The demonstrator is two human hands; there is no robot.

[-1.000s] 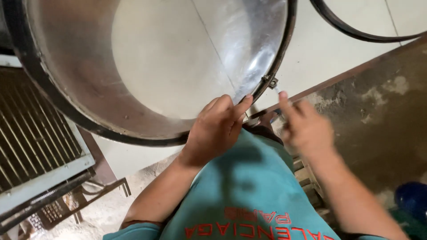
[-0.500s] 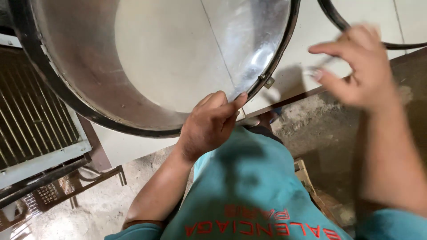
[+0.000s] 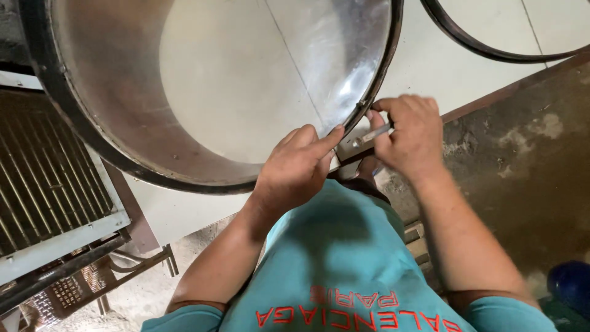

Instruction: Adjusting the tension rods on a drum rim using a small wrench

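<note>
A large shiny metal cylinder (image 3: 344, 67) with a dark band around its rim (image 3: 92, 141) stands open in front of me; the pale floor shows through it. My left hand (image 3: 295, 172) rests on the near rim, fingers pressed against the band. My right hand (image 3: 409, 138) holds a small metal bolt (image 3: 372, 135) pointed at the rim, at a small fitting on the band just right of my left fingertips. My teal shirt fills the bottom of the view.
A second dark hoop (image 3: 491, 49) lies on the pale floor at the top right. A metal grille in a light frame (image 3: 43, 184) is on the left. Rough concrete (image 3: 522, 160) lies to the right, with a blue object (image 3: 568, 286) at the edge.
My right hand rose up and away to the right, then came back down to the rim holding the bolt. My left hand stayed on the rim.
</note>
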